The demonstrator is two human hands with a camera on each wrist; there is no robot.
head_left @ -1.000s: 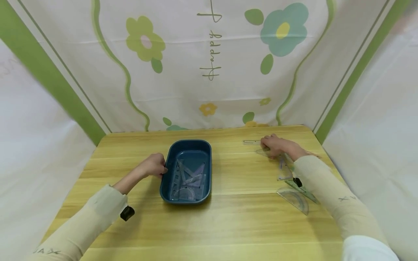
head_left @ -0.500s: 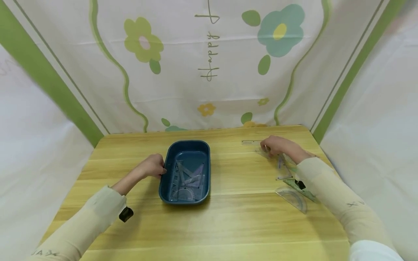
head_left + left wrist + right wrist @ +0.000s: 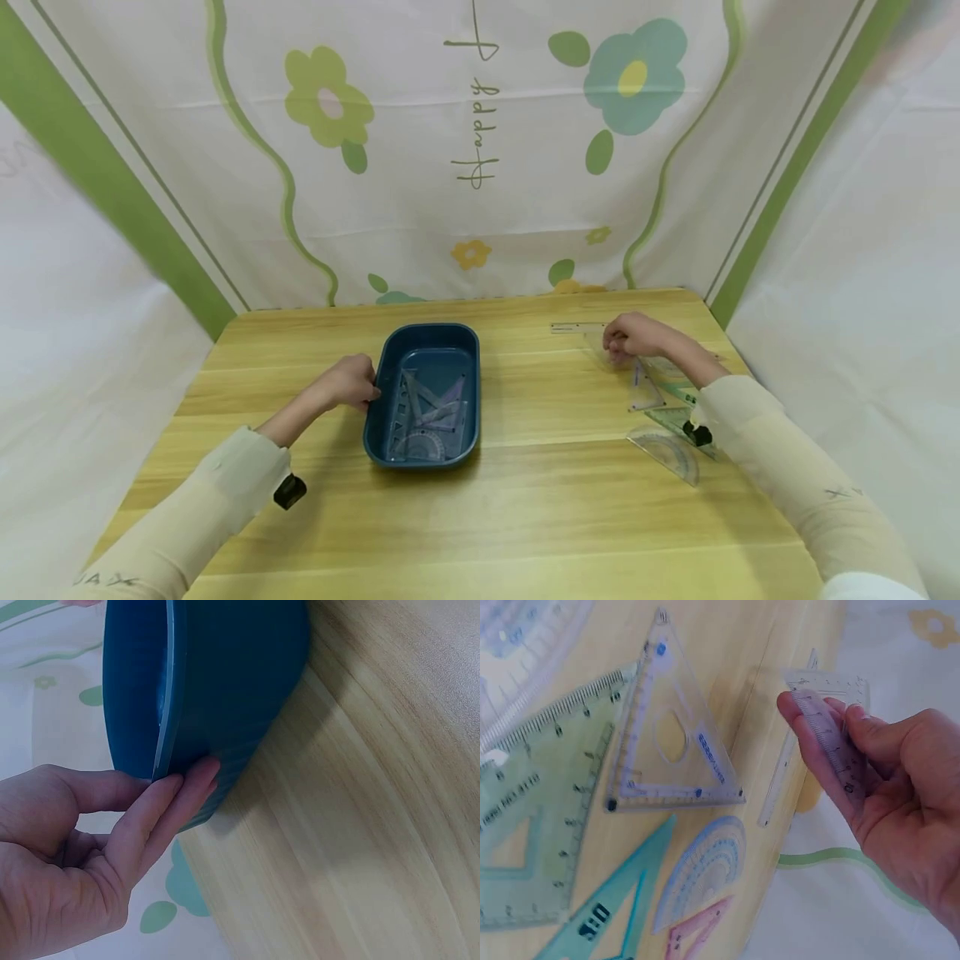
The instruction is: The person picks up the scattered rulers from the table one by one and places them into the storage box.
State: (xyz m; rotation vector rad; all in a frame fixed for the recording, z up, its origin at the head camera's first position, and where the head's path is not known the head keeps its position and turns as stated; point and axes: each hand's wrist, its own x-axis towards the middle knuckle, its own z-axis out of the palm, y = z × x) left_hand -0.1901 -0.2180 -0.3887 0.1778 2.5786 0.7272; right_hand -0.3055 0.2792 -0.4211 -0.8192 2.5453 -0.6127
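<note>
A blue box (image 3: 435, 337) sits at a person's left hand (image 3: 350, 381), which pinches its left rim, thumb inside the wall and fingers pressed outside. In the box lie a clear stencil ruler (image 3: 400, 421), a half-round protractor (image 3: 422, 447) and a purple set square (image 3: 450, 408), overlapping. Well apart to the right, the right hand (image 3: 637, 335) grips a clear set square (image 3: 826, 731) between thumb and fingers; whether its edge touches the bench (image 3: 525, 517) cannot be told. A straight ruler (image 3: 573, 327) lies just beyond the hand. Nearer the person are a purple-marked set square (image 3: 667, 742), a green set square (image 3: 540, 817) and a large protractor (image 3: 667, 454), with a teal set square (image 3: 604, 907), a small protractor (image 3: 705, 862) and a pink set square (image 3: 697, 922) near them.

The bench has a pale wood grain. White curtains (image 3: 525, 200) enclose it on the left, far and right sides, the far one printed with flowers and an upside-down "Happy."

Both hands are closed in pinches. The left arm slants inward in a beige sleeve (image 3: 217, 483); the right arm reaches forward and inward, its wrist bent slightly over the tools.
</note>
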